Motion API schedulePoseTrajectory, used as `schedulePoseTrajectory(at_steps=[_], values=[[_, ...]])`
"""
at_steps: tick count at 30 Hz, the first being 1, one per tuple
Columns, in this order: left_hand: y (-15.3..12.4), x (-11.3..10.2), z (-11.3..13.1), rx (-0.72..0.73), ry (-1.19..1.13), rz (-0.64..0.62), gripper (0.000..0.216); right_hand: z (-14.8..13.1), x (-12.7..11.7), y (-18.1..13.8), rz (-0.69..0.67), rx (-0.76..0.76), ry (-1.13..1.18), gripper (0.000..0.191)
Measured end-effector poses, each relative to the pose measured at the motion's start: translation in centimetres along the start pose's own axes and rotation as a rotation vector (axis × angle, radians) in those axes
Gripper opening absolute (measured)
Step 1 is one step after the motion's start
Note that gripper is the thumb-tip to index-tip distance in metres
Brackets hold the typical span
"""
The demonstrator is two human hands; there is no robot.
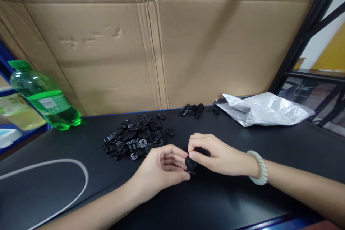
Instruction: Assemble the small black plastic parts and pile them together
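Disc [191,164] pinched between fingertips of left hand [161,169] and right hand [215,156]; both grip it.

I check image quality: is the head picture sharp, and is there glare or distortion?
Head view: both hands and the small black part look fairly sharp; the green bottle is stretched near the edge; soft glare on the plastic bag; black parts pile loses detail against the dark table.

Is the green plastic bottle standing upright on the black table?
No, the green plastic bottle lies tilted on its side at the black table's left edge.
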State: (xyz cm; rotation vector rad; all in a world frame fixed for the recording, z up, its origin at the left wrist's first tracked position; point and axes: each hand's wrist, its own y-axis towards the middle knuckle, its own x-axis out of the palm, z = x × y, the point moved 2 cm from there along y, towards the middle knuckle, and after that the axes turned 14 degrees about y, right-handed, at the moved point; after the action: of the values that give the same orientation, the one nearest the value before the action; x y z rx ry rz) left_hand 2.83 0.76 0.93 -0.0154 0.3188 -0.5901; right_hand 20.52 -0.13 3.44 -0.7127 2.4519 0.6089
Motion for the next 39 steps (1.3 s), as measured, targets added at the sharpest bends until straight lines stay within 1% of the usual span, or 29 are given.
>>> schedulePoseTrajectory(at_steps=[3, 6, 9, 13, 19, 26, 33, 36, 39], values=[[-0.1, -0.1, 0.1, -0.049, -0.057, 0.062, 0.022, 0.2, 0.3, -0.1, 0.033, 0.104, 0.248, 0.023], [-0.4, -0.1, 0.3, -0.100, -0.126, 0.138, 0.022, 0.4, 0.7, -0.1, 0.059, 0.181, 0.482, 0.025], [-0.8, -0.1, 0.5, -0.122, -0.194, 0.175, 0.020, 0.6, 1.1, -0.1, 0.101, 0.225, 0.595, 0.027], [-1.1, 0.1, 0.6, -0.155, -0.237, 0.151, 0.021, 0.9, 1.4, -0.3, 0.149, 0.216, 0.631, 0.029], [-1.2, 0.1, 0.4, -0.159, -0.256, 0.137, 0.021, 0.9, 1.7, -0.5, 0.170, 0.183, 0.645, 0.023], [-1.5, 0.1, 0.3, -0.181, -0.289, 0.168, 0.022, 0.7, 2.3, -0.7, 0.221, 0.183, 0.620, 0.020], [-1.5, 0.1, 0.7, -0.164, -0.271, 0.196, 0.020, 0.6, 2.8, -0.8, 0.245, 0.175, 0.581, 0.021], [-1.5, 0.3, 0.6, -0.157, -0.254, 0.206, 0.019, 0.7, 2.9, -0.7, 0.255, 0.181, 0.603, 0.021], [-1.5, 0.2, 0.8, -0.116, -0.164, 0.208, 0.019, 0.7, 2.8, -0.6, 0.235, 0.168, 0.671, 0.020]])
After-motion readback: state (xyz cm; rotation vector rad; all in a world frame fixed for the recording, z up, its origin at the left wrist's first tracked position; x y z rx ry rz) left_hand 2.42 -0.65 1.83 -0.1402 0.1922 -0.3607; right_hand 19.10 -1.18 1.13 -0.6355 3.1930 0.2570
